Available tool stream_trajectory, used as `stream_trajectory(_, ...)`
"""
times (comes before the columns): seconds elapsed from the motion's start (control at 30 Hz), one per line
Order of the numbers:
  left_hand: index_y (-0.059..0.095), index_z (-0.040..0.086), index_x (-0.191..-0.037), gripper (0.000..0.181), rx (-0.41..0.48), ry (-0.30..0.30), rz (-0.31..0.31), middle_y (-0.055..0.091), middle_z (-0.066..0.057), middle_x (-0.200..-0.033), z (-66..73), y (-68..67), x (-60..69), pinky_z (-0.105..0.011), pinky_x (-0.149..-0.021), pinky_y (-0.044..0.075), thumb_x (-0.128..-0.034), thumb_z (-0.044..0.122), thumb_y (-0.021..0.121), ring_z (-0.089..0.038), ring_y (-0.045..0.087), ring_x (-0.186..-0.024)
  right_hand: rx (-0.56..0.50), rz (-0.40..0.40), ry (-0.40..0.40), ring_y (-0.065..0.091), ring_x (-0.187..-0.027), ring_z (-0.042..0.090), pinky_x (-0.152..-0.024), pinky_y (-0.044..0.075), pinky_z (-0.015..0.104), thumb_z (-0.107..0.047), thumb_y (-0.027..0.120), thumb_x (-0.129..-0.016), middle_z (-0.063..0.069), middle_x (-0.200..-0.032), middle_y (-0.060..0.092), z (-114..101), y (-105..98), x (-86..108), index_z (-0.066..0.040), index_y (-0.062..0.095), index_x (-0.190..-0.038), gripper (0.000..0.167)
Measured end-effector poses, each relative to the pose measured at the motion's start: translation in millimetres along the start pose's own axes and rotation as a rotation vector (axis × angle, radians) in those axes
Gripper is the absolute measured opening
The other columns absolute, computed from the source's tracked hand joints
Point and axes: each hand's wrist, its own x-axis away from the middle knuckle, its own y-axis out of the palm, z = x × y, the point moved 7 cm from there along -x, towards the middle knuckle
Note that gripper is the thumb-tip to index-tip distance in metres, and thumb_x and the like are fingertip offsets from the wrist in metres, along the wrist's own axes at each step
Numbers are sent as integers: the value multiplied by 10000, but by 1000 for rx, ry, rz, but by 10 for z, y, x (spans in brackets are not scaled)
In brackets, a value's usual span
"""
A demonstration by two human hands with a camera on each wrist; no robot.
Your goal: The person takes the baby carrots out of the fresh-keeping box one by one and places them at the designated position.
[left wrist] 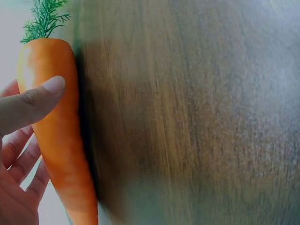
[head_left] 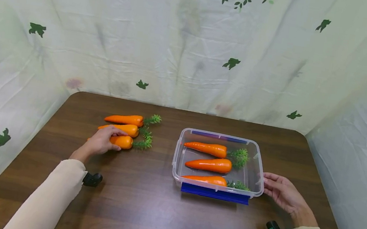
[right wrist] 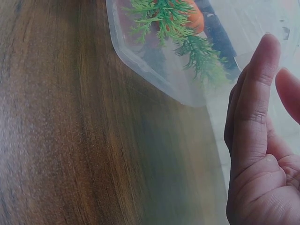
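My left hand grips the nearest carrot of three at the left. In the left wrist view the thumb lies across this carrot, with the other fingers partly hidden behind it. Just beyond lie a middle carrot and a far carrot, all with green tops to the right. A clear plastic container holds three more carrots, lying side by side. Beside its right edge is my right hand, fingers nearly straight; whether the fingertips touch the rim I cannot tell.
Blue clip flaps hang along the container's near and far sides. Everything lies on a brown wooden table. A pale curtain with green leaf prints encloses the back and sides.
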Motion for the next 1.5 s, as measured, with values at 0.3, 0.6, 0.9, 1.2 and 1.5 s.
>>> stream_trajectory(0.3, 619, -34, -1207, 496, -32, 28, 14, 619, -205, -1201, 21, -17, 11, -560, -983, 371, -738, -20, 783, -415, 522, -1138, 21, 27, 0, 684, -964, 194, -865, 520, 291, 76, 350, -1007, 85, -1115, 681, -2, -9, 5, -44, 669, -1151, 370)
stream_trajectory(0.6, 643, -10, -1182, 445, -71, 60, 18, 643, -189, -1170, 12, -45, -8, -574, -955, 398, -758, -2, 777, -414, 547, -1098, 36, 33, 9, 685, -961, 193, -854, 524, 287, 74, 351, -1008, 82, -1113, 682, 5, -2, -1, -56, 671, -1152, 374)
stream_trajectory(0.9, 619, -37, -1196, 438, -80, 39, 11, 617, -215, -1200, 37, -94, 29, -588, -970, 376, -791, 43, 766, -426, 526, -1110, 30, 8, -3, 681, -958, 185, -855, 525, 284, 78, 346, -1007, 82, -1112, 682, 4, 22, -8, -50, 669, -1152, 376)
stream_trajectory(1.2, 657, 0, -1155, 405, -3, -1, 7, 633, -175, -1173, 137, -205, -16, -555, -956, 393, -802, 156, 780, -386, 517, -1122, 46, 34, 8, 684, -948, 189, -853, 525, 286, 64, 357, -1010, 84, -1106, 680, 3, -7, 2, -50, 672, -1141, 360)
stream_trajectory(1.5, 623, 23, -1202, 386, 7, 82, -128, 623, -170, -1160, 716, -335, -204, -559, -969, 403, -854, 153, 729, -372, 545, -1103, 75, 67, 10, 684, -942, 184, -851, 525, 292, 61, 383, -1004, 72, -1097, 682, 1, -30, -6, -58, 685, -1119, 345)
